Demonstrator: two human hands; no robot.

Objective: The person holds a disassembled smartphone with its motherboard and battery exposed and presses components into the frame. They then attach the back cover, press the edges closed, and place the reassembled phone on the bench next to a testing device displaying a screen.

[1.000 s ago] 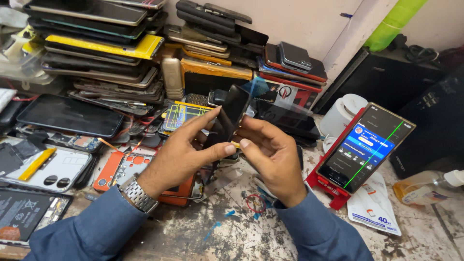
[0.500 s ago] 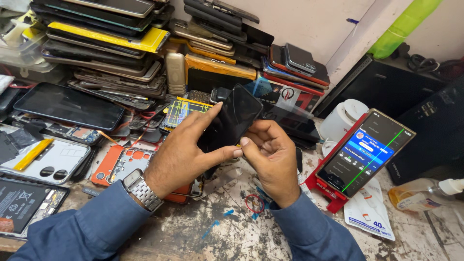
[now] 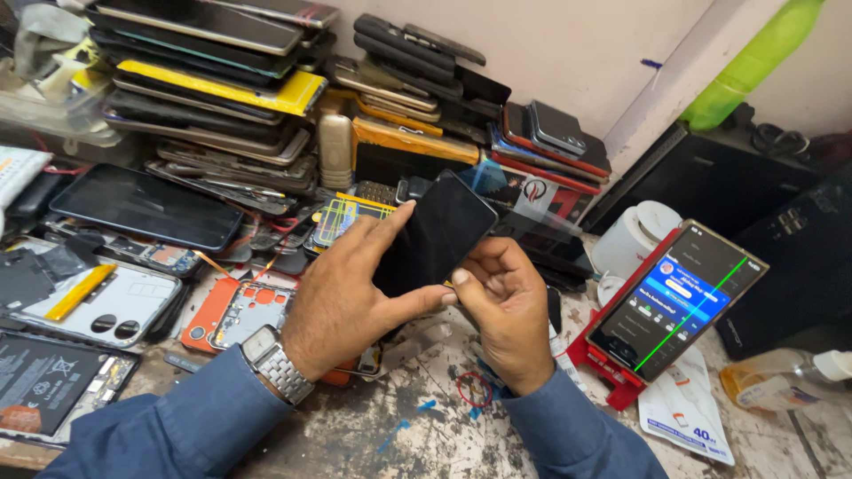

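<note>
I am watching both hands working a dark phone screen panel [image 3: 435,235] above the cluttered desk [image 3: 355,435]. Compared with a second ago, the panel is sitting flatter and a little higher, its glass face turning toward me. My left hand [image 3: 351,297] is gripping its lower edge, forefinger lying along the top and thumb underneath; my right hand [image 3: 506,306] is pinching the bottom corner with clenched fingers. A lit phone with a green line [image 3: 679,302] is leaning on a red stand just right, and stacked phones [image 3: 204,80] are piling up behind.
</note>
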